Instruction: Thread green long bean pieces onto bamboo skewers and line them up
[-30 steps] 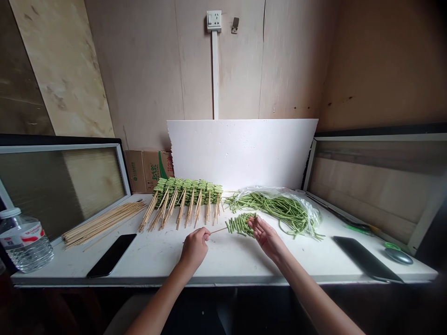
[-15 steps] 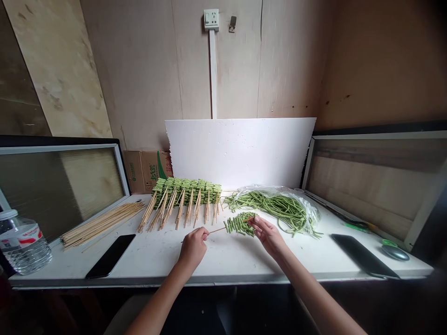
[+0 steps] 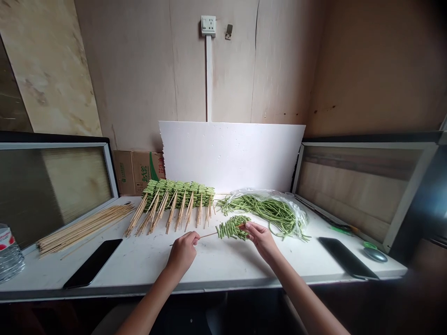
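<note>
My left hand [image 3: 183, 251] is closed around a thin wooden skewer [image 3: 208, 235], whose rear end sticks out to the left of the fist. Short cut pieces of green long bean [image 3: 226, 230] sit side by side across the skewer's right part. My right hand [image 3: 260, 238] pinches at the right end of this row; what lies between its fingertips is too small to make out. Right behind the row is a small heap of cut bean pieces [image 3: 240, 218], partly covered by it.
Finished bean skewers [image 3: 179, 193] are stacked at the back left, beside loose skewers [image 3: 84, 228]. Uncut long beans [image 3: 261, 209] lie in a clear plastic bag behind my right hand. Two phones [image 3: 92, 264] [image 3: 345, 257], a mouse [image 3: 375, 254] and a water bottle [image 3: 10, 256] stand around.
The whole view has shifted, so things appear further left. Both hands keep their hold at the skewer; my right fingertips have turned slightly at the end of the bean row.
</note>
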`<action>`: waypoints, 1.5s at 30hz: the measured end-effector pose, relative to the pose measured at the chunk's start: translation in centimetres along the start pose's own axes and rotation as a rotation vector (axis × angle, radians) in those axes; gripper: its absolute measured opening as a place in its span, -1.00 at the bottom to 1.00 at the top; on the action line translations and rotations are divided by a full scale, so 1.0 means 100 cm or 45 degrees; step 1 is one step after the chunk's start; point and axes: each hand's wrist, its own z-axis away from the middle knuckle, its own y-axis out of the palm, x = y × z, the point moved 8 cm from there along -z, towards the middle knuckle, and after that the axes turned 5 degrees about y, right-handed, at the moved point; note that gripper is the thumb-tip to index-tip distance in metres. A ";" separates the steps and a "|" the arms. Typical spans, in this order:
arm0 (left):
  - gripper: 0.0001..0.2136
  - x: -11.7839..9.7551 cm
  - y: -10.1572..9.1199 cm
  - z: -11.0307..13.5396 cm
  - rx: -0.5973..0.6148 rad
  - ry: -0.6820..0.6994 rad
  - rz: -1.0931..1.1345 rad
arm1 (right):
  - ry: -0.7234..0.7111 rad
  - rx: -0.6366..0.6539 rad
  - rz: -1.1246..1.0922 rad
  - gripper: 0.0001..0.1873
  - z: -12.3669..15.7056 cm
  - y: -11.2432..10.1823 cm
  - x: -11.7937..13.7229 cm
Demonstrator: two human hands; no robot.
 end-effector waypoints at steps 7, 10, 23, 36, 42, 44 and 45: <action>-0.58 -0.005 0.001 0.002 -0.042 0.043 0.039 | -0.028 0.005 0.017 -0.63 0.004 0.003 0.004; -0.57 -0.010 0.005 0.004 -0.028 0.092 0.103 | -0.042 -0.006 0.076 -0.63 0.004 0.009 -0.002; -0.67 -0.002 -0.002 0.002 -0.095 0.072 0.139 | -0.107 -0.075 0.141 -0.62 0.014 0.031 0.001; -0.56 0.013 0.012 0.007 -0.055 0.030 0.023 | -0.055 -0.171 0.324 -0.53 0.013 0.021 -0.015; -0.63 0.029 0.012 0.004 0.006 -0.076 0.005 | -0.036 0.078 0.511 -0.44 0.013 0.029 0.002; -0.69 0.039 0.007 0.001 0.005 -0.124 0.032 | -0.022 0.182 0.643 -0.45 0.010 0.024 0.014; -0.70 0.043 0.006 0.000 -0.002 -0.135 0.050 | 0.009 0.188 0.690 -0.47 0.007 0.015 0.020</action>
